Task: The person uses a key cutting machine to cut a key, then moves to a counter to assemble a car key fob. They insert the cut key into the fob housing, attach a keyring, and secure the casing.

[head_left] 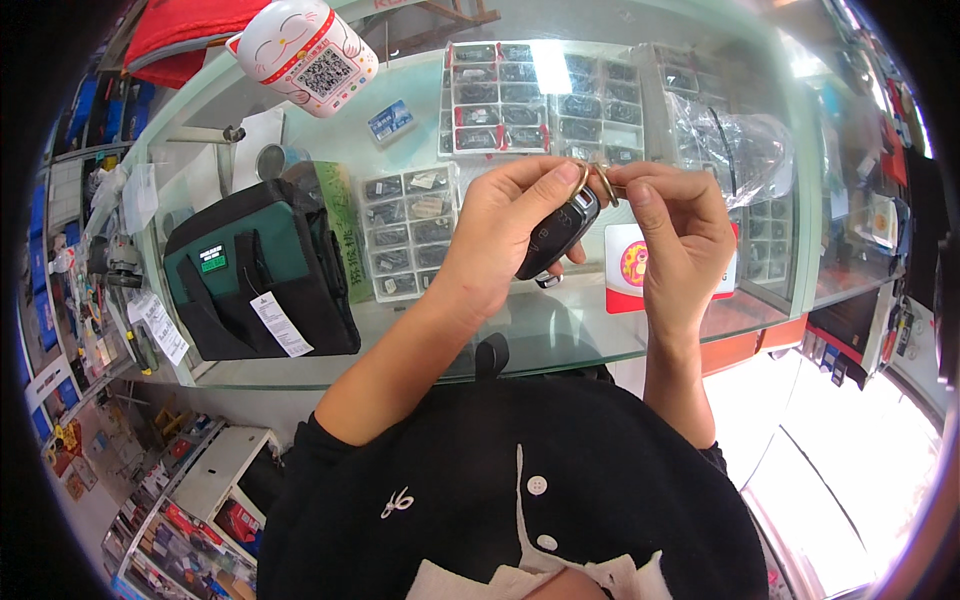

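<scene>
Above the glass counter, my left hand (515, 225) is closed around a black car key fob (556, 240) with buttons on its face. A metal key ring (588, 180) stands at the upper end of the fob, between my two hands. My right hand (680, 235) pinches the ring's right side with thumb and fingers. Below the fob, a small dark piece with a shiny edge (547, 281) shows near my left fingers; I cannot tell whether it hangs from the ring or lies on the glass. Behind my right hand lies a red and white card (622, 298).
A green and black tool bag (235, 260) stands on the counter's left. White cases of key fobs (405, 230) show through the glass (560, 330). At the upper left is a white cat-shaped container (310, 60). Clear plastic wrapping (745, 150) lies right; a small blue box (391, 122) lies farther back.
</scene>
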Demonstrator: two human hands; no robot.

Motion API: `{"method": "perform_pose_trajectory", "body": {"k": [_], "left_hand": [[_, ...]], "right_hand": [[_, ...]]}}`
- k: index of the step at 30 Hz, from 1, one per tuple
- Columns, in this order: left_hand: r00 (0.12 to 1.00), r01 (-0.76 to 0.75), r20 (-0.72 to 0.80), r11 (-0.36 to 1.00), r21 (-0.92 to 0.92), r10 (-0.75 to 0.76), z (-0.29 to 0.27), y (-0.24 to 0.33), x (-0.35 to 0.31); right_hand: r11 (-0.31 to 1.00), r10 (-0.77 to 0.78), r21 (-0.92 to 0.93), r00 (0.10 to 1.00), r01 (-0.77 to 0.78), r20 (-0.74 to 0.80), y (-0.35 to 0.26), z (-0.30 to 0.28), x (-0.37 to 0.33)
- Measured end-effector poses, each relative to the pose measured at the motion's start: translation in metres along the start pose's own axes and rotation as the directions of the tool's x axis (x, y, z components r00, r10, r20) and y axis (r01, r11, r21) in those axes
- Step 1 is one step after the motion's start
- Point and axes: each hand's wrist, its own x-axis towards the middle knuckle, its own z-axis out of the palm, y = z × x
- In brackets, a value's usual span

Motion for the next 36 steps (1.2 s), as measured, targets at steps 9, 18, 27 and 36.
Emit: {"method": "perform_pose_trajectory", "body": {"k": [9, 18, 27, 36], "left_hand": [[1.000, -0.027, 0.008, 0.998, -0.054, 0.028, -0.001, -0.006, -0.001], [0.998, 0.061, 0.025, 0.995, -0.082, -0.059, -0.006, -0.014, -0.004], [0.997, 0.080, 0.030, 0.992, -0.094, -0.078, -0.010, -0.011, -0.007], [0.994, 0.083, 0.074, 0.991, -0.108, -0.075, -0.008, -0.011, -0.006]], "right_hand": [[0.998, -0.016, 0.058, 1.000, 0.017, -0.013, 0.006, 0.002, -0.003], [0.970, 0.144, 0.195, 0.989, -0.145, 0.018, 0.010, -0.005, 0.002], [0.850, 0.305, 0.408, 0.943, -0.333, 0.135, 0.008, -0.020, 0.008], [0.833, 0.284, 0.441, 0.942, -0.335, 0.178, 0.005, -0.016, 0.008]]}}
